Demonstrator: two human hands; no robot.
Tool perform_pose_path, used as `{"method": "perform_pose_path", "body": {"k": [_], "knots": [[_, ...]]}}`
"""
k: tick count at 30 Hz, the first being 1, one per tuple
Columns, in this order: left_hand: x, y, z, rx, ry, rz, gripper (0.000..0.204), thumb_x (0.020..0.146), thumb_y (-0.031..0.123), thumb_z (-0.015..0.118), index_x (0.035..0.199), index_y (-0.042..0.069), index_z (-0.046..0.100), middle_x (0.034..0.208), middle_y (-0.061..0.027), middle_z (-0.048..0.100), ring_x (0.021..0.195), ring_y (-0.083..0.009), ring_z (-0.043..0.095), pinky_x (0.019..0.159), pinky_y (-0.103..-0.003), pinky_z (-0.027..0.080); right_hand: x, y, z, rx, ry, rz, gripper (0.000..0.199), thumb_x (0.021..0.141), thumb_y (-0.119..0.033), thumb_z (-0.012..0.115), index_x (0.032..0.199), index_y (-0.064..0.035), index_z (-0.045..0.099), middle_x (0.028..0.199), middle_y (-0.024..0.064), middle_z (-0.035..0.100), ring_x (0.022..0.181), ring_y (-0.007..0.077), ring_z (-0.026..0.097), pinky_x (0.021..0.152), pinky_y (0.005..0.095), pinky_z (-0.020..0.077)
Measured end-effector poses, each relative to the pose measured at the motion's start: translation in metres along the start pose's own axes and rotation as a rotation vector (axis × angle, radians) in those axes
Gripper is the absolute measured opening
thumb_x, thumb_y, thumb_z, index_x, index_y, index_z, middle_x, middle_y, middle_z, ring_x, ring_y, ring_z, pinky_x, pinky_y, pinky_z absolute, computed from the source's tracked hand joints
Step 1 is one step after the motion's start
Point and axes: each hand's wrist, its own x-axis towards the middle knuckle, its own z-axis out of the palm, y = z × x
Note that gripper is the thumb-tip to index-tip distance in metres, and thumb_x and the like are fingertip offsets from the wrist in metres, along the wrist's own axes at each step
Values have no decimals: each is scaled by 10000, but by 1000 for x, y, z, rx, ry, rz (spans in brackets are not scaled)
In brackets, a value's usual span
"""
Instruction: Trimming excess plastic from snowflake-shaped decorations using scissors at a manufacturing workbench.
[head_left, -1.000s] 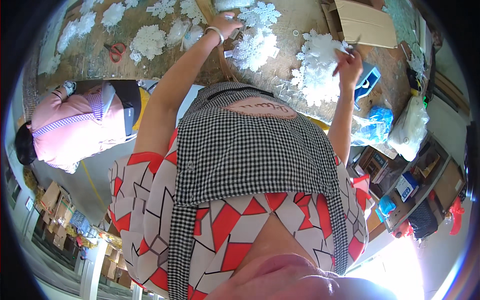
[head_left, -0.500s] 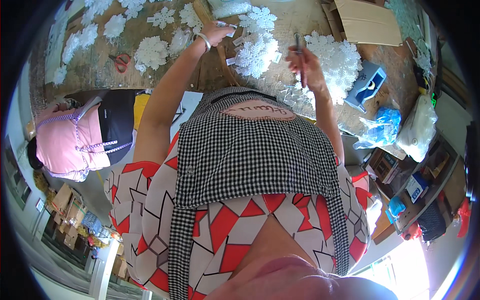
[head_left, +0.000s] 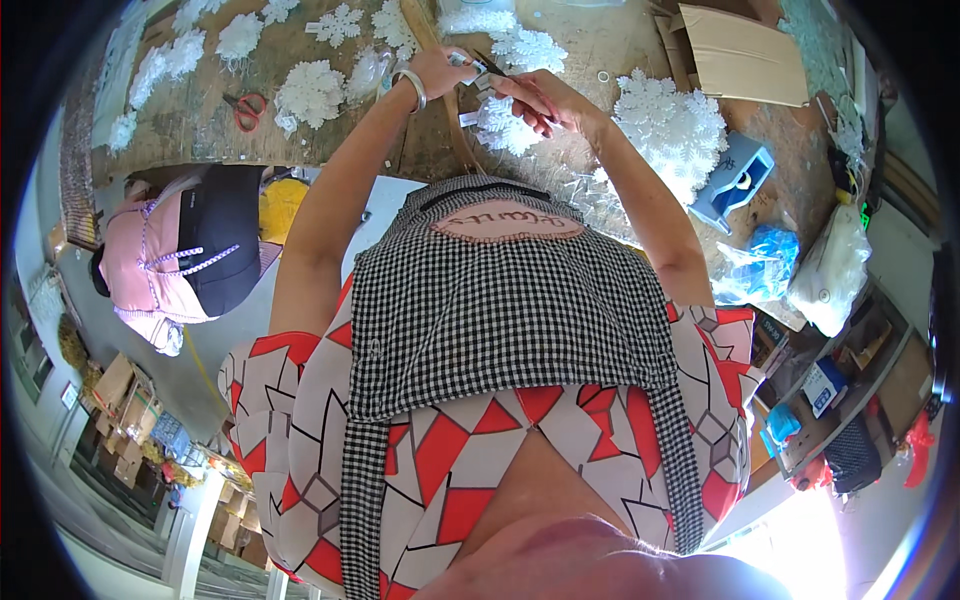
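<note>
My left hand (head_left: 435, 76), a white bangle on its wrist, pinches a small white tag (head_left: 461, 61) at the far middle of the wooden table. Close beside it on the right, my right hand (head_left: 545, 97) is closed round a pair of scissors (head_left: 489, 64). Their dark pointed blades reach to the tag, while the fingers cover most of the handles. White snowflake ornaments (head_left: 507, 124) with small tags lie just below my right hand, and more snowflakes (head_left: 530, 48) sit beyond it. A larger pile of snowflakes (head_left: 668, 130) spreads to the right.
Red-handled scissors (head_left: 247, 110) and a snowflake stack (head_left: 309, 94) lie on the left. A blue-grey tape dispenser (head_left: 733, 176), plastic bags (head_left: 765, 262) and an open cardboard box (head_left: 745, 55) are on the right. Another person (head_left: 165, 250) in pink bends at the table's left.
My right hand has swung left with the scissors, from beside the snowflake pile to the tag at my left hand. My left hand has shifted only slightly.
</note>
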Motion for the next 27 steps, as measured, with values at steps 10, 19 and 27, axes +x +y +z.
{"method": "perform_pose_path", "body": {"k": [10, 19, 27], "knots": [[-33, 12, -7, -945, -307, -274, 183, 821, 238, 541, 824, 55, 540, 529, 37, 418, 393, -32, 356, 348, -171, 230, -31, 5, -3, -224, 260, -216, 349, 807, -340, 604, 907, -6, 598, 513, 6, 502, 359, 45, 413, 278, 198, 278], [-56, 8, 12, -1466, -486, -240, 319, 883, 317, 476, 642, 118, 411, 552, 52, 375, 398, -16, 317, 359, -166, 242, 46, 34, -81, -945, 822, -421, 473, 710, -410, 644, 968, -33, 520, 817, 210, 606, 811, 360, 589, 687, 424, 463], [-63, -15, -14, -1440, -267, -305, 264, 841, 295, 540, 716, 78, 458, 635, -24, 471, 404, -38, 336, 351, -183, 243, 73, 40, -76, -827, 774, -469, 489, 621, -389, 727, 934, -56, 552, 808, 163, 607, 792, 350, 578, 693, 420, 452]]}}
